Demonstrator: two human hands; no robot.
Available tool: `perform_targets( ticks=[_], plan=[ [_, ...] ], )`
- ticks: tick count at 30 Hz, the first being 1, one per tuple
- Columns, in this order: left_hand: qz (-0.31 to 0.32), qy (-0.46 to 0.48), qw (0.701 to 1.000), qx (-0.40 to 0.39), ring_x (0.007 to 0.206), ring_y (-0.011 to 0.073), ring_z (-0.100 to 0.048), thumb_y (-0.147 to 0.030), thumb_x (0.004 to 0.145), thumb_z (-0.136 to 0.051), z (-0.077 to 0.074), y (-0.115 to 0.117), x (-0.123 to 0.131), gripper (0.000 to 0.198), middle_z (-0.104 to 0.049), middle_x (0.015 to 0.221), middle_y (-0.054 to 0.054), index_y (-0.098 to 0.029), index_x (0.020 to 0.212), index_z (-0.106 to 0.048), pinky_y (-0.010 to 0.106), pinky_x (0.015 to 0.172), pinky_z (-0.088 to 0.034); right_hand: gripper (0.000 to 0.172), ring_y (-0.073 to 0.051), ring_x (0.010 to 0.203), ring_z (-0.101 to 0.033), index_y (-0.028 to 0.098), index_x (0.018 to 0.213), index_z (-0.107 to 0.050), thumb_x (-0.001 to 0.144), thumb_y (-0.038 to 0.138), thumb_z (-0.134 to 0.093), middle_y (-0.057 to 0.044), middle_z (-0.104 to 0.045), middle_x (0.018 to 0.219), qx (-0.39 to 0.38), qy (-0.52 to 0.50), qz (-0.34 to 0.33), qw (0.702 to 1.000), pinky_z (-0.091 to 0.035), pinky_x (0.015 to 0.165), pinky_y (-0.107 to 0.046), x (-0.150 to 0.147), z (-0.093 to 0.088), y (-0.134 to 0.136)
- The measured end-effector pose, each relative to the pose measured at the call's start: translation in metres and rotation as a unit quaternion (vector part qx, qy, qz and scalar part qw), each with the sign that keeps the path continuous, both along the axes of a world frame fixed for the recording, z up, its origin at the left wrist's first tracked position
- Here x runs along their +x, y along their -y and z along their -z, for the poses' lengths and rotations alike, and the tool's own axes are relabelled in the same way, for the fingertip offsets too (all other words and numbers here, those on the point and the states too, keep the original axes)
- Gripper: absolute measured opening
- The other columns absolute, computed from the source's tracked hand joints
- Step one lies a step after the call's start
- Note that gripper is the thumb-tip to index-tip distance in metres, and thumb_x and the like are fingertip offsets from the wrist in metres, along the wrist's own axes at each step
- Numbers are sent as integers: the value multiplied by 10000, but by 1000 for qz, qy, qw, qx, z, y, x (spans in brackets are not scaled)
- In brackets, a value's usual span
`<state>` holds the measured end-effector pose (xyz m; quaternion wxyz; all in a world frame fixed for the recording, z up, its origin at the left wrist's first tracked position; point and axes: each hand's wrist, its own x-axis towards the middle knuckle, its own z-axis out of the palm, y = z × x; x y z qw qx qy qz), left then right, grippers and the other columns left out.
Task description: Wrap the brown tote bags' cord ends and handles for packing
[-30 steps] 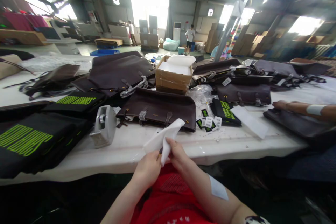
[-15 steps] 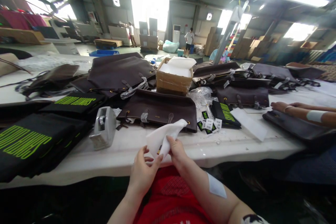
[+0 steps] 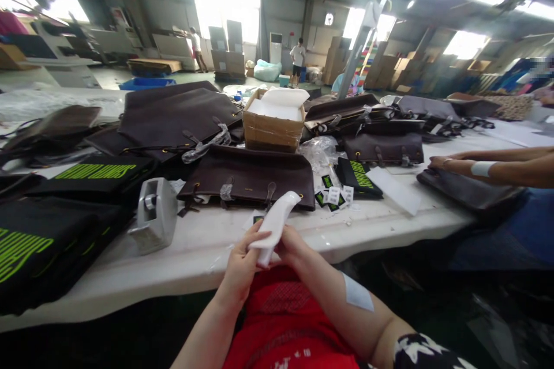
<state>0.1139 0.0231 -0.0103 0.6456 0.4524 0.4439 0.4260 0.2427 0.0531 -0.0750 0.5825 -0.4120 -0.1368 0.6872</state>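
Both of my hands are closed on a thin white foam sheet (image 3: 279,216), which is folded over into a narrow strip. My left hand (image 3: 242,259) grips its lower left side, fingers over the fold. My right hand (image 3: 295,247) holds the lower right side, its fingertips partly hidden behind the sheet. Just beyond lies a dark brown leather bag (image 3: 255,173) with two handle straps, one wrapped in clear plastic. A small dark label (image 3: 258,219) shows at the table by my left fingertips.
Left stand a grey tape dispenser (image 3: 156,213) and black cloth bags (image 3: 56,236) with green lettering. Behind the brown bag, a cardboard box (image 3: 273,131) holds white foam sheets. Small labels (image 3: 333,199) and a white sheet (image 3: 396,190) lie right. A co-worker's hands (image 3: 445,162) touch another dark bag.
The foam sheet was spread wider and is now folded narrower. My left fingers have closed in on it, nearer my right hand. The view has turned slightly right.
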Motion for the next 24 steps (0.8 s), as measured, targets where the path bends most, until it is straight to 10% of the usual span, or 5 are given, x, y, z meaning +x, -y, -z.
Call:
perform_targets(
  ticks=[7, 14, 20, 24],
  plan=[
    [43, 4, 999, 6, 1124, 279, -581, -202, 626, -591, 6, -1, -9, 45, -384, 1495, 20, -161, 642, -590, 267, 653, -550, 324, -185, 701, -612, 105, 836, -627, 765, 414, -563, -85, -673, 754, 41, -165, -131, 977, -475, 727, -313, 41, -43, 28],
    [149, -83, 983, 62, 1282, 268, -458, -185, 646, -511, -6, 1, -15, 65, -412, 1477, 2, -182, 641, -576, 370, 986, -435, 390, -171, 689, -609, 114, 907, -639, 586, 254, -811, -43, -678, 778, 59, -5, -49, 997, -479, 686, -290, 33, -43, 31],
    [144, -92, 985, -5, 1167, 270, -564, -425, 719, -577, -20, -4, -26, 587, -512, 1380, 111, -192, 1256, -528, 336, 878, -498, 487, -183, 735, -622, 100, 914, -645, 518, 282, -862, -71, -688, 843, 72, 27, -17, 997, -501, 674, -294, 26, -34, 30],
    [116, -284, 951, 36, 961, 294, -635, -507, 605, -713, -8, -15, -10, 665, -681, 1060, 148, -112, 1131, -609, 356, 776, -511, 527, -181, 745, -622, 109, 955, -628, 532, 321, -862, -71, -682, 875, 76, 64, -31, 995, -500, 660, -287, 23, -27, 29]
  ],
)
